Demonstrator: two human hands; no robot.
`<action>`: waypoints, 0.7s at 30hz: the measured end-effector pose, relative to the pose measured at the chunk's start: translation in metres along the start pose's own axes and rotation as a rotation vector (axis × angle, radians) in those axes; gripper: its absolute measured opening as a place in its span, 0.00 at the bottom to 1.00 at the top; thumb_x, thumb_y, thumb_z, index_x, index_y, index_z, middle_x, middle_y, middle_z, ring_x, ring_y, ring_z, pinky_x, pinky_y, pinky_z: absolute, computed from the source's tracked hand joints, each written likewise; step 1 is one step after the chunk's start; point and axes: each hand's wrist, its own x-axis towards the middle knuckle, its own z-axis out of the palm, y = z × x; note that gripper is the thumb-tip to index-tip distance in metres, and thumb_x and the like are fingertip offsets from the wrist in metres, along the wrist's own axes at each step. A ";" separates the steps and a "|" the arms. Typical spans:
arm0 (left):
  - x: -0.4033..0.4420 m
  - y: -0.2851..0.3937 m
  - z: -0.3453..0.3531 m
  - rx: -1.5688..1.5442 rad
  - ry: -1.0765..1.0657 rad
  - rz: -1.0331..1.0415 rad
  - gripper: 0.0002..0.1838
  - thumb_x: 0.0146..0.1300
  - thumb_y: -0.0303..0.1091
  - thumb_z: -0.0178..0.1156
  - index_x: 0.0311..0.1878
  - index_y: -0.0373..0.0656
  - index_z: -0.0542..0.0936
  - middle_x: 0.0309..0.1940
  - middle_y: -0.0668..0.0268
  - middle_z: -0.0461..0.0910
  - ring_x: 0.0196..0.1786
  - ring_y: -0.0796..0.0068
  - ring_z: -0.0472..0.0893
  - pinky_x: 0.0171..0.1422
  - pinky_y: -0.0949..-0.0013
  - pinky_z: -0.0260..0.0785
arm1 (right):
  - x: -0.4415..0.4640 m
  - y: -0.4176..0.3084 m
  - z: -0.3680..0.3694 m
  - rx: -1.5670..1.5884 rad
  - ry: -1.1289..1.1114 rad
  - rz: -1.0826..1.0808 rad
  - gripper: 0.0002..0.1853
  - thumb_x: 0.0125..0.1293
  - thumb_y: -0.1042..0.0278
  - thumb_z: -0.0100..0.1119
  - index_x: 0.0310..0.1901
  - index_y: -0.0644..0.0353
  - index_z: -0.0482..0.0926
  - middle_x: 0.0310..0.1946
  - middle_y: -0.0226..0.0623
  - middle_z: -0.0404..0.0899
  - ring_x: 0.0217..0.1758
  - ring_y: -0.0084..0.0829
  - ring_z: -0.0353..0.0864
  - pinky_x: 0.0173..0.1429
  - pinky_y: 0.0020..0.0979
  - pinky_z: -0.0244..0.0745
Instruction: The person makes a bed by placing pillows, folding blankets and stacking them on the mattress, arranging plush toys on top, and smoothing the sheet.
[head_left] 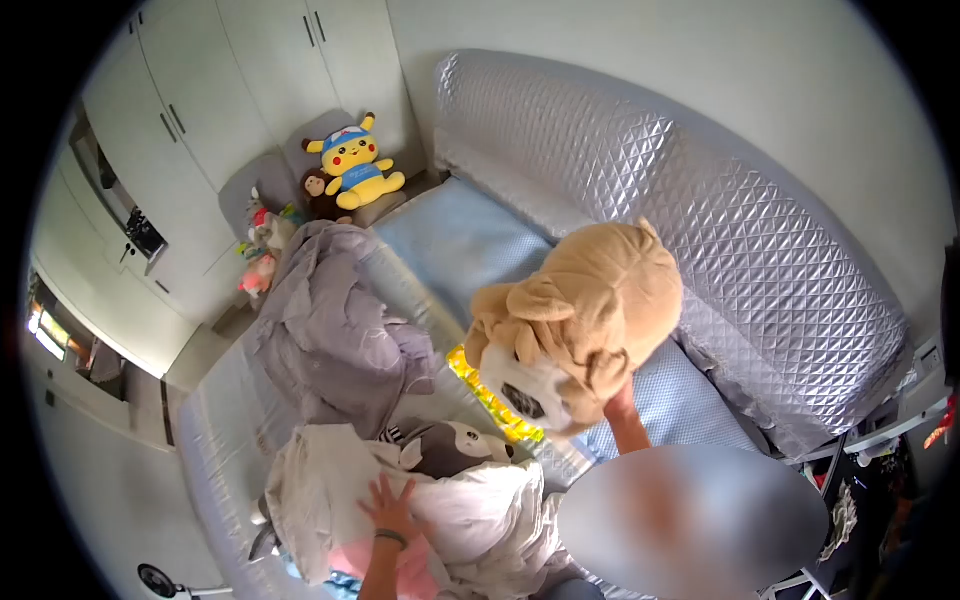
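My left hand (393, 508) lies spread open on a crumpled white blanket (325, 475), a dark band around its wrist. My right hand (621, 402) grips a big tan plush dog (615, 280) near one ear; its fingers are mostly hidden by the plush. The dog's pale muzzle and dark nose point down toward the bed. Between the hands, a grey-and-white stuffed toy (455, 447) is partly tucked in the white blanket. Yellow patterned cloth (490, 400) shows beneath the plush dog, and pink cloth (385, 562) beside my left wrist.
A grey blanket (335, 325) is heaped on the bed's left side. Blue pillows (455, 235) lie against the quilted silver headboard (560, 130). A yellow plush character (358, 170) and smaller toys sit by white wardrobes (270, 60). A blurred oval covers the lower right.
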 end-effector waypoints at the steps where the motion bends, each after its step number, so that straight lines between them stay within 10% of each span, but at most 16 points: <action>1: 0.009 -0.016 0.025 -0.009 0.007 0.016 0.62 0.33 0.59 0.76 0.75 0.73 0.51 0.78 0.53 0.34 0.78 0.42 0.37 0.68 0.21 0.31 | 0.029 0.010 -0.013 -0.033 0.092 -0.071 0.23 0.72 0.52 0.44 0.55 0.62 0.73 0.48 0.43 0.79 0.50 0.37 0.81 0.56 0.39 0.78; 6: 0.051 -0.034 0.075 0.018 -0.177 0.066 0.75 0.26 0.64 0.76 0.75 0.77 0.33 0.77 0.52 0.29 0.77 0.40 0.32 0.67 0.20 0.31 | 0.123 0.055 -0.124 -1.324 0.603 -0.120 0.17 0.55 0.64 0.62 0.45 0.64 0.77 0.40 0.40 0.80 0.42 0.32 0.78 0.47 0.35 0.75; 15: 0.061 -0.041 0.088 -0.036 -0.173 0.085 0.73 0.28 0.58 0.77 0.76 0.75 0.37 0.77 0.51 0.28 0.77 0.39 0.31 0.67 0.21 0.35 | 0.143 0.063 -0.101 -0.541 0.354 -0.273 0.16 0.55 0.75 0.58 0.48 0.60 0.77 0.39 0.36 0.79 0.45 0.32 0.78 0.51 0.35 0.77; 19: 0.069 -0.048 0.104 -0.033 -0.160 0.041 0.71 0.31 0.55 0.78 0.76 0.75 0.37 0.77 0.51 0.28 0.77 0.40 0.32 0.68 0.22 0.36 | 0.164 0.062 -0.153 -1.165 0.729 -0.211 0.21 0.61 0.62 0.59 0.54 0.60 0.74 0.48 0.44 0.76 0.51 0.40 0.76 0.57 0.45 0.73; 21: 0.067 -0.041 0.094 -0.033 -0.151 0.068 0.71 0.31 0.52 0.78 0.76 0.76 0.37 0.77 0.52 0.29 0.77 0.40 0.34 0.69 0.23 0.37 | 0.142 0.070 -0.074 -1.528 1.397 -0.189 0.27 0.64 0.60 0.57 0.62 0.63 0.67 0.60 0.48 0.68 0.59 0.48 0.71 0.59 0.50 0.67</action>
